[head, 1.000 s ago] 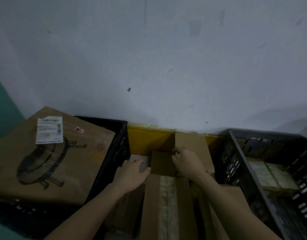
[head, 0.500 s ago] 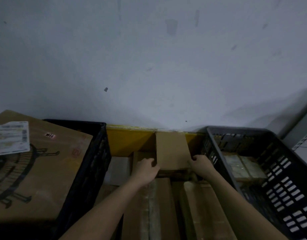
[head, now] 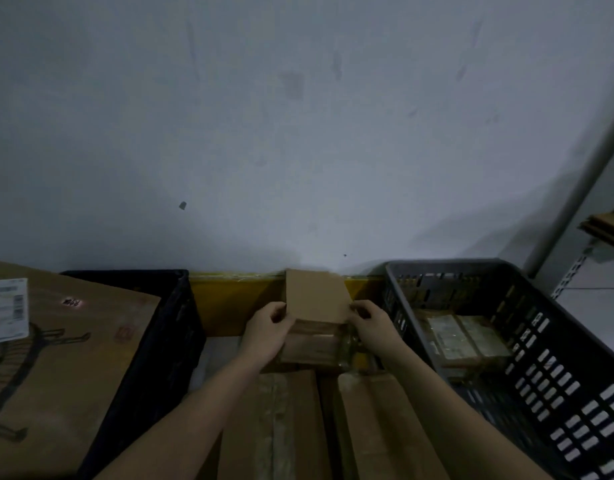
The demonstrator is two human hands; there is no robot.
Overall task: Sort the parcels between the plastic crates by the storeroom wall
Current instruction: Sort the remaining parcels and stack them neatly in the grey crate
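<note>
A small brown cardboard parcel (head: 316,299) is held up in front of the yellow crate (head: 229,303) by the wall. My left hand (head: 267,330) grips its left edge and my right hand (head: 371,327) grips its right edge. Its taped lower face (head: 312,344) shows between my hands. Below it lie two long taped parcels (head: 277,427), side by side. The grey slotted crate (head: 548,368) on the right holds flat wrapped packets (head: 465,337). The black crate (head: 160,341) on the left carries a large printed carton (head: 63,368).
A white shipping label (head: 5,310) is stuck on the large carton. The grey wall (head: 298,133) stands right behind the crates. A grey pipe (head: 582,188) and a metal shelf bracket (head: 572,275) stand at the far right, with a cardboard piece (head: 607,226) on a shelf.
My left hand moved from the left gap to the small parcel's left edge, and both hands raised the parcel. The view swung right, showing more of the grey crate.
</note>
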